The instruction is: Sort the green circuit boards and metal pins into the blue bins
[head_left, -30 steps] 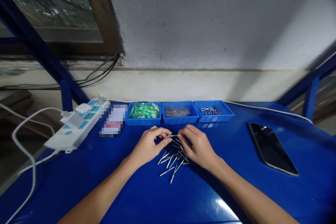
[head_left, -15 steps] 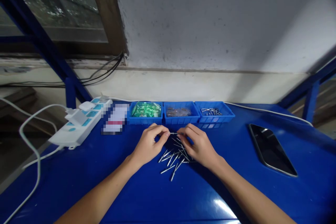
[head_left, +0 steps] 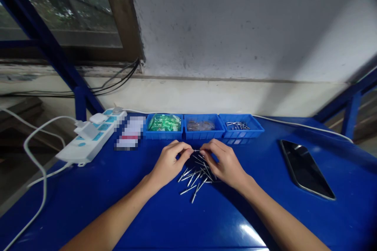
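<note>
**Metal rivet (head_left: 197,150) held crosswise**

It is pinched in the grips of the left hand (head_left: 171,162) and right hand (head_left: 225,162), long axis running left to right, above the glossy blue counter (head_left: 153,219). Slim loose rivets (head_left: 194,180) are scattered nearer; beyond, ribbed plastic bins (head_left: 204,133) are lined up.

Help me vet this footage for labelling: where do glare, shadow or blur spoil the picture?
Head view: white glare on the tabletop, lower right; dark shadow beside the right forearm; soft diagonal shadow across the wall; pixelation over the item beside the power strip; the held pin small, slightly soft; edges look stretched.
</note>
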The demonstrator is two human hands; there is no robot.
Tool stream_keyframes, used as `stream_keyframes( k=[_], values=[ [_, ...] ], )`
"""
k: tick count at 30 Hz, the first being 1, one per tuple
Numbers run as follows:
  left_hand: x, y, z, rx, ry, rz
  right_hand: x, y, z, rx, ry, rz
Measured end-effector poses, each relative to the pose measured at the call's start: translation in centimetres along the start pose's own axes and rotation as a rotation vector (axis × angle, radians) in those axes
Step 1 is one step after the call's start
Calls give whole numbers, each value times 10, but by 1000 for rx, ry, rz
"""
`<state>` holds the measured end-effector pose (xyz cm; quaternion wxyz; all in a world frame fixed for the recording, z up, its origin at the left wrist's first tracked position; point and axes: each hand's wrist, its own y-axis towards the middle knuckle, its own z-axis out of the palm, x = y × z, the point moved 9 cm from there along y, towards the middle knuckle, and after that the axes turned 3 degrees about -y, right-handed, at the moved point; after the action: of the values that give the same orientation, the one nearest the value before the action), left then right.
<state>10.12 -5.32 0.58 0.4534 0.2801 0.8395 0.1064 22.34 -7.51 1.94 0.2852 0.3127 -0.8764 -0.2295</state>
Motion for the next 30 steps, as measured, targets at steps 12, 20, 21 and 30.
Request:
stream_keyframes(
  k=[12, 20, 21, 30],
  values=[
    [14, -3, 39, 289, 368, 64, -113, -21, -85, -402, -439, 443],
    [13, -1, 18, 97, 229, -10, -18, 1, 8, 85, -101, 50],
    [13, -1, 16, 80, 213, -16, -12, 1, 12, 112, -90, 19],
    [4, -3, 12, 21, 21, -6, -10, 1, 11, 122, -70, 9]
  ],
)
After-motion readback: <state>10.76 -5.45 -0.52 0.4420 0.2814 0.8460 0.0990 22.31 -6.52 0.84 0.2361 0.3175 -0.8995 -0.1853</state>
